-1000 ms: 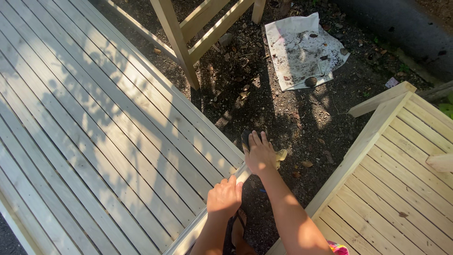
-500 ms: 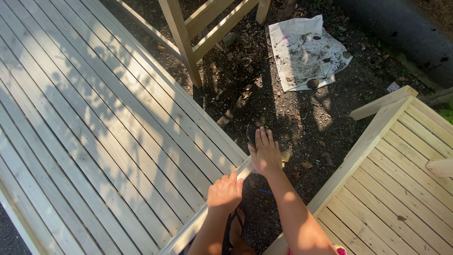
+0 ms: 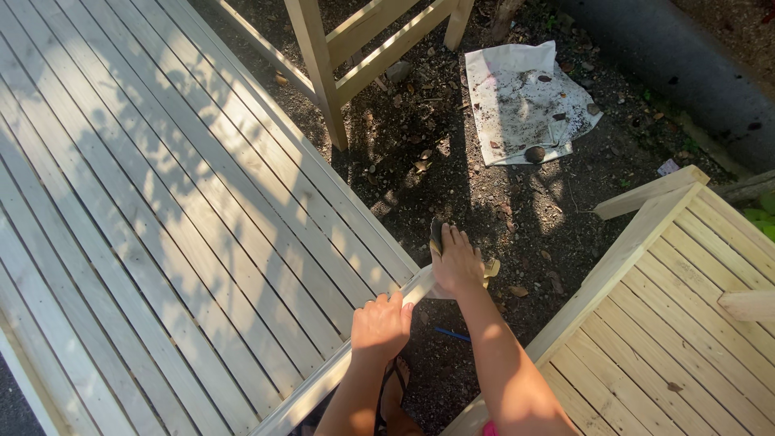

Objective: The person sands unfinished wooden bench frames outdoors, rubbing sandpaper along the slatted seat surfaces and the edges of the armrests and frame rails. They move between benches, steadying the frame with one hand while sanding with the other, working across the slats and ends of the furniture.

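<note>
My left hand (image 3: 379,324) grips the near edge rail of a large pale wooden slatted panel (image 3: 169,234) that fills the left of the head view. My right hand (image 3: 457,262) presses flat on a small dark pad (image 3: 437,236), perhaps a sanding block, at the end of that same rail. A yellowish bit (image 3: 492,267) shows just right of this hand. Both forearms reach up from the bottom edge.
A second slatted wooden panel (image 3: 678,315) lies at the right. A wooden frame leg (image 3: 319,73) stands at the top. A dirty white sheet (image 3: 525,101) lies on the dirt ground (image 3: 452,161). A sandalled foot (image 3: 394,391) and a blue stick (image 3: 452,333) are below.
My right hand has slid slightly down and left along the rail's end with the pad. The left hand keeps its grip on the rail.
</note>
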### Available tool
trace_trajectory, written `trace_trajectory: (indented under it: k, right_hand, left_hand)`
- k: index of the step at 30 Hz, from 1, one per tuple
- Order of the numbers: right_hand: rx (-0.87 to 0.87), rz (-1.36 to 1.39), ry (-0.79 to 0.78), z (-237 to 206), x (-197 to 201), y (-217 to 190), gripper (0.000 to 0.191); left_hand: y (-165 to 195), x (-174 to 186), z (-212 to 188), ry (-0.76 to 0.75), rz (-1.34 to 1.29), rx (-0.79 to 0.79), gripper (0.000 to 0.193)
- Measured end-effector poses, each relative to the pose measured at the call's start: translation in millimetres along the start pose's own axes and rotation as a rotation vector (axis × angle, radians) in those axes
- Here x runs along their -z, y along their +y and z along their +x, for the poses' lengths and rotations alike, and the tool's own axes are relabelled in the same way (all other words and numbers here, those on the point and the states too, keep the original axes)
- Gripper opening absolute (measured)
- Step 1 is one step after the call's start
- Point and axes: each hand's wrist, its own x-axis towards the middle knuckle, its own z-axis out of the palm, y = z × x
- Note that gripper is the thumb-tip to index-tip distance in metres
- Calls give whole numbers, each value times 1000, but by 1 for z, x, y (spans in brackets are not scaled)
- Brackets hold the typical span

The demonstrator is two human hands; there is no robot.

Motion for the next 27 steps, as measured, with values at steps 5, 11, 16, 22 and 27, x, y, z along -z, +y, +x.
trace_trajectory:
  k: [5, 11, 16, 22, 27]
  right_hand:
    - [206, -202, 35, -33, 12, -2, 65]
    - [371, -334, -316, -83, 13, -61, 45]
    - [347, -486, -781, -128, -26, -159, 64]
    - [513, -426, -1159, -239, -120, -299, 71]
    - [755, -363, -1253, -346, -170, -389, 75]
  left_hand:
    - [2, 8, -5, 162, -100, -52, 32]
    - [-65, 27, -64, 364, -266, 226, 38]
    - [-203, 64, -168, 470, -156, 552, 33]
    - [-336, 82, -315, 581, -93, 875, 36]
    - [-377, 60, -397, 460, -243, 1071, 39]
